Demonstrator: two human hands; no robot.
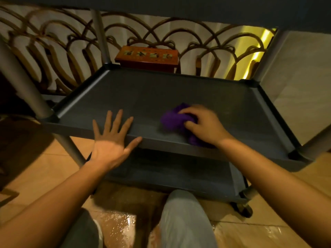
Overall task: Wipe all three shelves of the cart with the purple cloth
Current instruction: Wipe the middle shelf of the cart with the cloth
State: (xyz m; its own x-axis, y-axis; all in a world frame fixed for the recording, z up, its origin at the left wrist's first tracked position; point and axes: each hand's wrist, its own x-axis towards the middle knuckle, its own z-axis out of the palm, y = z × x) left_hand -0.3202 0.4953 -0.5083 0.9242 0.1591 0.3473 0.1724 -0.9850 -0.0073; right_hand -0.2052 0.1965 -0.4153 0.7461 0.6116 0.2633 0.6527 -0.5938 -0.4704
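Observation:
The dark grey cart's middle shelf [143, 93] fills the centre of the head view, with the top shelf [179, 6] overhead and the bottom shelf [179, 176] below. A bunched purple cloth [172, 119] lies on the near right part of the middle shelf. My right hand [204, 125] presses down on the cloth and grips it. My left hand [112, 140] is flat with fingers spread, resting on the front rim of the middle shelf, left of the cloth.
Grey posts [100, 36] stand at the cart's corners, and a caster [245, 210] shows at the lower right. A red-brown decorated box [146, 57] and a curved rattan screen [53, 56] stand behind the cart. My knee [182, 212] is over the wet tiled floor.

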